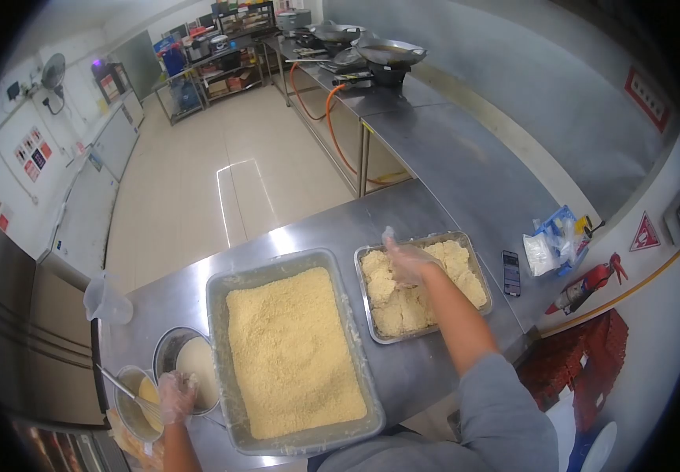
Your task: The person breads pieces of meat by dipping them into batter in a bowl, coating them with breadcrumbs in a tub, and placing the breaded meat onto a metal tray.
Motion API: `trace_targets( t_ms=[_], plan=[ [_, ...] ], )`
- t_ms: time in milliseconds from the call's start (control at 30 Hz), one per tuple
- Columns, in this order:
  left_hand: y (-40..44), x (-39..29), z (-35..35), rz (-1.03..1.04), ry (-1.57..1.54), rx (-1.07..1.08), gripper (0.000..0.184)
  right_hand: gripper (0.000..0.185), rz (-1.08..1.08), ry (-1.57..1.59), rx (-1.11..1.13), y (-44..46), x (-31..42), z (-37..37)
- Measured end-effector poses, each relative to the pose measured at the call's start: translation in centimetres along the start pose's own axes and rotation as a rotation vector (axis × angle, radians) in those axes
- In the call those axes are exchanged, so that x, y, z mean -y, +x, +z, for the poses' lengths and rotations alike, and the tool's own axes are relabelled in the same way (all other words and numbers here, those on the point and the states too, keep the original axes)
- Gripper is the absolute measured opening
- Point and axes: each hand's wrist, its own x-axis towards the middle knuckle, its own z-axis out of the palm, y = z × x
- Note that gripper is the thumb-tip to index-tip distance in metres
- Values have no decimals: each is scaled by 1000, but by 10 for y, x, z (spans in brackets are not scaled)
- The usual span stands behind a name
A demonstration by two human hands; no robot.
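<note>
My left hand (178,398), in a clear glove, is at the near rim of a metal bowl of whitish batter (198,363). Its fingers are curled together and smeared; whether anything is inside them is hidden. Beside it, a second bowl (129,425) holds yellow liquid and a whisk (131,393). My right hand (409,263), gloved too, is over a metal tray (387,341) of crumb-coated pieces (450,261), fingers apart and pointing down to the coating. Between my hands, a large grey tub (218,346) is filled with yellow crumbs (296,354).
A clear plastic jug (107,300) stands at the table's left edge. Right of the tray lie a phone (511,273) and a blue basket with plastic bags (558,244). Woks (389,53) sit on burners at the back. A fire extinguisher (587,285) is at the right wall.
</note>
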Motion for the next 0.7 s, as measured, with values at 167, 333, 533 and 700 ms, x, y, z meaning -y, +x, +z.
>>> trace_targets(
  t_ms=[167,333,533,700],
  plan=[
    [-3,27,15,60,17,-49,41,115,-179,470,9,-60,1,1],
    [0,24,10,60,55,7,42,98,-429,847,-46,-82,-10,29],
    [-1,45,20,182,12,-48,38,82,-749,596,-38,-188,12,121],
    [1,55,33,288,-157,-258,33,72,-794,329,74,-248,10,210]
  ],
)
